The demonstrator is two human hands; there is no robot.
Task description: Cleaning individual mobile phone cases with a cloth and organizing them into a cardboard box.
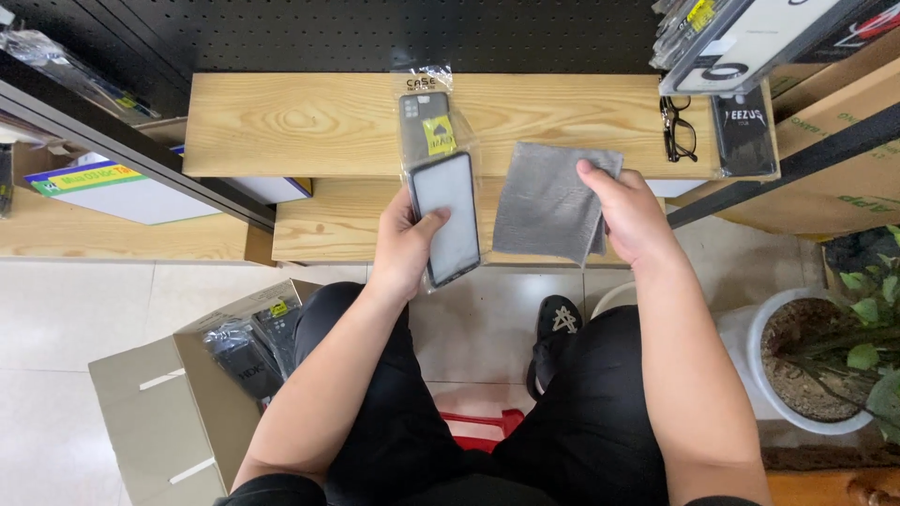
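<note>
Left hand (405,251) held a flat rectangular phone case in a glossy clear sleeve (442,192), fingers clamped on its edges, above the pale wood-grain shelf (309,122). Right hand (633,215) pinched a soft grey woven cloth (548,201), just right of the case. Black-framed glasses (677,129) lay far right.

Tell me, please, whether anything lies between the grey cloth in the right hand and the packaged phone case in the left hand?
Nothing visible does. The right hand holds the grey square cloth just beside the clear-bagged phone case gripped by the left hand; only a narrow open gap separates them.
</note>
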